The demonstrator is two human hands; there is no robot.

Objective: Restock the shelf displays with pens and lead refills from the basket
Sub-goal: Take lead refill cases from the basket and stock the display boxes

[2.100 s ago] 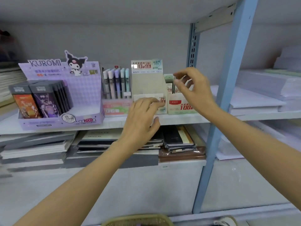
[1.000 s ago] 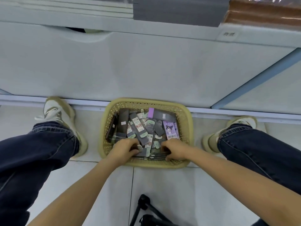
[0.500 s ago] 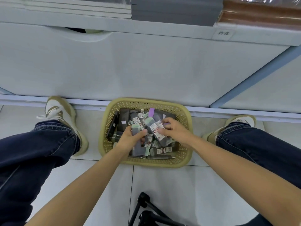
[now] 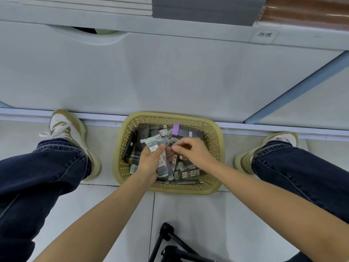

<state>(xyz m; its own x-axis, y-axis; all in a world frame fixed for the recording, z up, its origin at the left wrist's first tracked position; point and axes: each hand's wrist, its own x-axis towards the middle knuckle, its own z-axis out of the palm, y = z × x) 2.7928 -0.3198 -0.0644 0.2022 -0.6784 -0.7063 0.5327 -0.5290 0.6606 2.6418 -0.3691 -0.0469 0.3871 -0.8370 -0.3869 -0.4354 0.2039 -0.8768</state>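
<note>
Lead refill cases [image 4: 157, 157] bunched in left hand [image 4: 149, 163], fingers wrapped round them, long axis pointing away toward shelf base, mint caps at far end; count in bunch unclear. Right hand [image 4: 190, 154] just beside, fingertips pinched together over pile; whether they hold anything unclear. Both hands above one tan perforated basket [image 4: 214, 148] full of loose refill packs, on pale tiled floor against white shelf unit [image 4: 170, 72]. Two sneakers [image 4: 64, 127] flank basket. Black tripod legs [image 4: 170, 242] near bottom edge.

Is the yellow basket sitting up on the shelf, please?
No, the basket sits on the floor tiles below the shelf, between the person's shoes.
</note>
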